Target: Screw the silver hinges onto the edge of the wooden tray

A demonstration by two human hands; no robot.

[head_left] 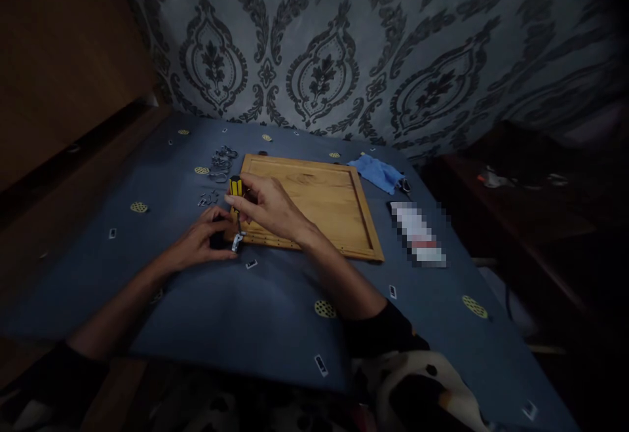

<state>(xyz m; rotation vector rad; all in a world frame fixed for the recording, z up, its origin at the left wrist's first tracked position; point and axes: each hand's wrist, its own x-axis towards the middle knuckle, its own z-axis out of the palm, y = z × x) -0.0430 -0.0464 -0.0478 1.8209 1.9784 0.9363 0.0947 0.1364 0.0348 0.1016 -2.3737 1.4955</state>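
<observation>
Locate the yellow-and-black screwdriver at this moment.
In the head view, left of center, the screwdriver is in the right hand, pointing down toward the metal piece by the near left corner of the wooden panel.

The left hand [204, 238] and right hand [269, 202] are bare. Black sleeves [386, 330] show low down; creamy clothes [455, 383] at the bottom right have big black spots.

Blue patterned tabletop [206, 314]. Beyond the left hand [201, 238]: small metal bits [210, 198], with larger metal pieces [223, 160] farther off. Under the right hand [270, 204]: wooden panel [329, 206]. Right of it: cloth [376, 173] and pixelated item [417, 235].
</observation>
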